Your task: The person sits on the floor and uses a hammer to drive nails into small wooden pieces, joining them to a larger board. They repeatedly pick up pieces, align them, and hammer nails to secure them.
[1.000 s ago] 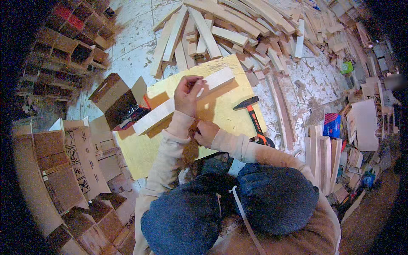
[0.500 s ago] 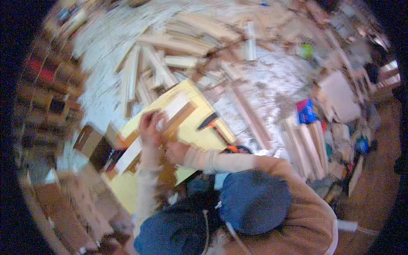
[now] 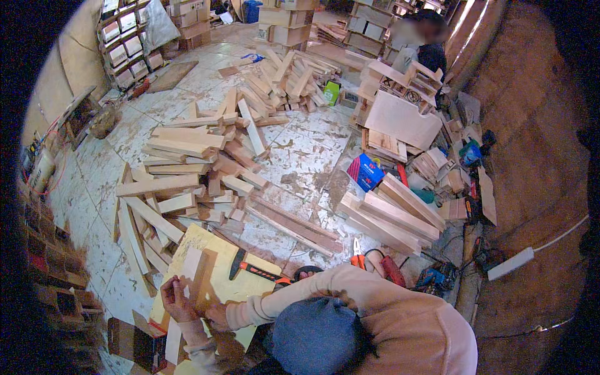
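Note:
A yellow board [image 3: 234,292] lies in front of me. On it rests a pale wood strip [image 3: 189,270] beside a browner wooden piece [image 3: 205,275]. My left hand [image 3: 179,301] is at the left edge of the pale strip, its fingers drawn together; anything between them is too small to make out. Close by, my right hand [image 3: 217,316] is curled low over the wood, and whatever it grips is hidden. To the right a hammer [image 3: 253,269] with a black head and orange-and-black handle lies across the board. An open cardboard box [image 3: 139,342] stands left of the board.
Beyond the board is a big loose pile of wooden pieces [image 3: 181,147]. At right are stacked wood lengths [image 3: 394,215], a blue-and-red box [image 3: 365,173], orange-handled pliers [image 3: 357,256], a red tool [image 3: 392,270] and a white power strip [image 3: 510,264]. Another person [image 3: 431,53] is at the far right.
The view has tilted and turned, bringing more of the far room into sight and shifting the board and hands lower and left. Both hands stay close together at the wood strip.

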Motion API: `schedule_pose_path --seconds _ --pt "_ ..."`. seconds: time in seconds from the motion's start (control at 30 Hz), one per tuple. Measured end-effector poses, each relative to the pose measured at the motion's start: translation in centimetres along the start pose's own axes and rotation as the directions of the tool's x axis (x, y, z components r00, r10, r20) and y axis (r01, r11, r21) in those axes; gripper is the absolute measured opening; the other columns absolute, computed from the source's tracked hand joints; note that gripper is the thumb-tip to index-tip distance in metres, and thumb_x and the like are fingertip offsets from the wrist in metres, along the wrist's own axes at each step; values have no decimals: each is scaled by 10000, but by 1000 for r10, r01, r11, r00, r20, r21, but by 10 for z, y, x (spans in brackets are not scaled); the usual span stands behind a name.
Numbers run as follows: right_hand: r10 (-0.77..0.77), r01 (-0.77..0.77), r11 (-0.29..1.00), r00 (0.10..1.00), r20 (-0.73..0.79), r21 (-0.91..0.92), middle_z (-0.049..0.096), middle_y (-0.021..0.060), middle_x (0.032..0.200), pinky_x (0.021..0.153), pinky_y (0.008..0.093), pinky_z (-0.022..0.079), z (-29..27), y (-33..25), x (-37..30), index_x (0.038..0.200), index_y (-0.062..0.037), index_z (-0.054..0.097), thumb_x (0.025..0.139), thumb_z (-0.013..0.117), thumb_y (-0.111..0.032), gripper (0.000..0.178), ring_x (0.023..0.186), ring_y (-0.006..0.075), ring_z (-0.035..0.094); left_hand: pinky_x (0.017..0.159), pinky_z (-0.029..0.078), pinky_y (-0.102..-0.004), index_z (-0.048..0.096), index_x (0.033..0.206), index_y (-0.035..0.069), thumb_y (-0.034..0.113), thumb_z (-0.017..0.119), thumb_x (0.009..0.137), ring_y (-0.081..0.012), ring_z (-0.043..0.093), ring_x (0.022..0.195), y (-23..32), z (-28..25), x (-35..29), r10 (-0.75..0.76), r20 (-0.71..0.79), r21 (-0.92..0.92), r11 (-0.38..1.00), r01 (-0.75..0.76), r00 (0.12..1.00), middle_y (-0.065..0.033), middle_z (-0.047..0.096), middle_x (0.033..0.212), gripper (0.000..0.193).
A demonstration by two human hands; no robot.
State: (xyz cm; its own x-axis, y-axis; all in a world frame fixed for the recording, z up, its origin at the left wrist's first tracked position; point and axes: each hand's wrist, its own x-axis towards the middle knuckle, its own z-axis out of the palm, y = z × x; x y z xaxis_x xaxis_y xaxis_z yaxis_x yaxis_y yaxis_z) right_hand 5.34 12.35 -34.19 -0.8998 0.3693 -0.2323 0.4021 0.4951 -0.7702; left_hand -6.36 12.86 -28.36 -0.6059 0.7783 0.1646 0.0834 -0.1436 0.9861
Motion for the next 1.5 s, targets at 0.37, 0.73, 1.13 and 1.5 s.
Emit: schedule_pose_path --seconds 0.37,0.73,1.13,1.5 --pt "24 -24 998 1000 -8 55 601 235 998 711 480 516 -6 -7 -1 1107 22 499 756 547 -166 402 864 421 600 860 495 -346 559 1034 -5 88 560 915 -203 586 950 17 8 -4 -108 -22 -98 990 105 994 -105 592 1037 151" --pt "3 13 999 924 -381 38 589 205 949 803 442 481 -77 3 -73 1039 -13 519 819 566 -208 298 893 364 594 852 497 -327 568 1050 -7 82 558 918 -178 570 924 11 13 -4 -94 -13 -125 988 92 995 -93 591 1003 159" --pt "444 -511 860 738 -509 9 471 238 1078 823 478 456 -101 42 -177 1100 26 438 822 620 -257 436 1007 413 500 822 490 -291 594 1022 -30 90 565 914 -190 602 890 22 39 -13 39 -100 197 980 -19 994 -106 630 949 164" --pt "408 -421 907 851 -330 36 608 246 770 686 473 490 -147 35 -191 1024 16 528 848 605 -303 372 748 399 617 760 508 -325 618 990 -13 56 614 862 -237 606 860 4 45 -15 331 -35 438 853 -283 943 -135 620 925 146"
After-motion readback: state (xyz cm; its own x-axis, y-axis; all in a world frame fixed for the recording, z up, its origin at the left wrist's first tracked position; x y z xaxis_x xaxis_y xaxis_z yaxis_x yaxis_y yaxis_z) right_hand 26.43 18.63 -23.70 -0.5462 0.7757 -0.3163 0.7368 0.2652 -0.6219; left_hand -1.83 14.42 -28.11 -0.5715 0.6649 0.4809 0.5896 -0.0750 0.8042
